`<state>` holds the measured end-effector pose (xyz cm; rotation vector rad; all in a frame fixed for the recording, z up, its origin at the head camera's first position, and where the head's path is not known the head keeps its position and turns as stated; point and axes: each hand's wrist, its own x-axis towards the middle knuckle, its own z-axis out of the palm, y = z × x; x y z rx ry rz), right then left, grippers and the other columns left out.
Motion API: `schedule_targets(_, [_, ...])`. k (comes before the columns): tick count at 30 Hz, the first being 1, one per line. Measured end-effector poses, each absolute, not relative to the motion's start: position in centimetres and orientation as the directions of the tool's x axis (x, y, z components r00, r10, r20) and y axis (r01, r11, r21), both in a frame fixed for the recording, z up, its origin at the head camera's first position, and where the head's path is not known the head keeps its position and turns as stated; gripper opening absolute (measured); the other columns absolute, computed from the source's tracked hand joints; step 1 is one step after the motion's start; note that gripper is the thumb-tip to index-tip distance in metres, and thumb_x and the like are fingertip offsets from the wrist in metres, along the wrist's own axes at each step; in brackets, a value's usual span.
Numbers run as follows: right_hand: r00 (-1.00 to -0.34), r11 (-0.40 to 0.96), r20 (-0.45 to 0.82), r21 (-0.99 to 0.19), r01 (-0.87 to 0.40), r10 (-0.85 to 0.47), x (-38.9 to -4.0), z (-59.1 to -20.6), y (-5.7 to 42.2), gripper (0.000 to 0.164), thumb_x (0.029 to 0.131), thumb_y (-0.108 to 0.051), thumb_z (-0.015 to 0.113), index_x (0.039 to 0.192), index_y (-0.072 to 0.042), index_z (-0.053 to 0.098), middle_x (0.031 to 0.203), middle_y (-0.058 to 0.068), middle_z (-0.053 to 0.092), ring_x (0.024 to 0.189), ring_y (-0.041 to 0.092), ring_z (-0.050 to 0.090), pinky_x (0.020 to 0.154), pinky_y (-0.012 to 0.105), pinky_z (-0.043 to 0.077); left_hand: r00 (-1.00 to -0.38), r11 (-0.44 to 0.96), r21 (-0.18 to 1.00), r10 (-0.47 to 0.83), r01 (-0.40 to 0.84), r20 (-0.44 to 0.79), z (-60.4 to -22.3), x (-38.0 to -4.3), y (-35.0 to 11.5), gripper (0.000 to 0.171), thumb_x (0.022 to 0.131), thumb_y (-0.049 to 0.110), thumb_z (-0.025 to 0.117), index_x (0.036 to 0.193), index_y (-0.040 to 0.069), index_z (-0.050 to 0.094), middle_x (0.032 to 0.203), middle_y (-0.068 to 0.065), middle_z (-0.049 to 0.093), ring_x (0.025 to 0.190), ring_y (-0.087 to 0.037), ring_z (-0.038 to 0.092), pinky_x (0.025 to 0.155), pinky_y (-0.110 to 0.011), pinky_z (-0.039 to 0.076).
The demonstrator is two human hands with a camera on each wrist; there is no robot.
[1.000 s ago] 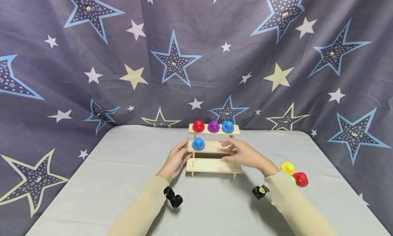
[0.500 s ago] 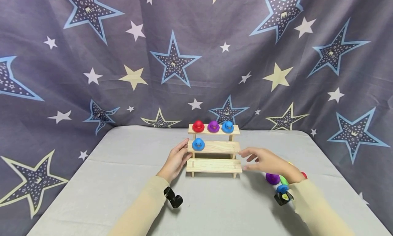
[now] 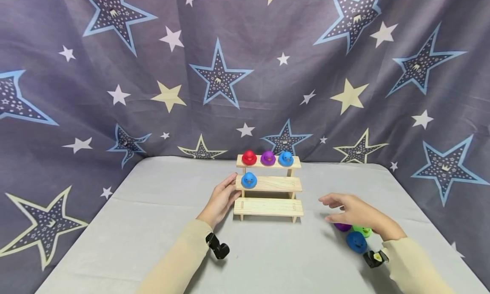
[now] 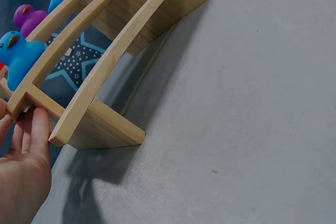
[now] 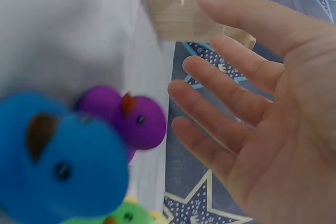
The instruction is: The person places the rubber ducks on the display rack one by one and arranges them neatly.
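Observation:
A three-tier wooden stand [image 3: 281, 184] faces me on the table. My left hand [image 3: 220, 200] grips the left end of its middle tier, fingers under the board in the left wrist view. One blue rubber duck [image 3: 249, 180] sits on that tier's left end. Along the top tier are a red duck [image 3: 249, 158], a purple duck [image 3: 268, 158] and another blue duck [image 3: 286, 158]. My right hand [image 3: 356, 211], fingers spread and holding nothing, hovers by loose ducks: a blue one [image 3: 357, 242], a purple one [image 3: 342, 227] and a green one [image 3: 362, 230].
A pale cloth covers the table [image 3: 153, 251]. Behind it hangs a dark curtain [image 3: 245, 72] printed with stars. In the head view, my right hand and forearm partly cover the loose ducks at the right.
My right hand has moved right, away from the stand, to over the loose ducks, uncovering the middle tier's right end. My left hand has stayed at the stand.

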<state>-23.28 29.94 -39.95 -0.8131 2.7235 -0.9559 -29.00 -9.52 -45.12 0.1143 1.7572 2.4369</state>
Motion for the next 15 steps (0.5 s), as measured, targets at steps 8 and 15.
schedule_targets(8, [-0.866,0.697,0.045,-0.574,-0.430,-0.497,-22.4,-41.1,31.8,0.055,0.085,-0.026,0.081,0.130,0.000,0.062,0.122,0.018,0.067,0.112,0.041,0.061,0.093,0.061,0.054,-0.988,-0.322,0.944,0.155,-0.069,-0.020,-45.1,-29.1,-9.4,0.055,0.102,-0.002,0.039,0.156,0.000,0.029,0.157,-0.021,0.030,0.143,-0.033,0.034,0.114,-0.034,0.042])
schedule_targets(15, [-0.880,0.732,0.066,-0.527,-0.431,-0.471,-21.9,-42.2,33.1,0.057,0.080,-0.030,0.085,0.126,-0.002,0.065,0.117,0.013,0.069,0.108,0.035,0.064,0.092,0.057,0.055,-0.988,-0.325,0.944,0.157,-0.064,-0.013,-45.2,-29.1,-9.5,0.055,0.102,-0.003,0.038,0.156,-0.001,0.028,0.157,-0.022,0.030,0.143,-0.034,0.034,0.114,-0.034,0.042])
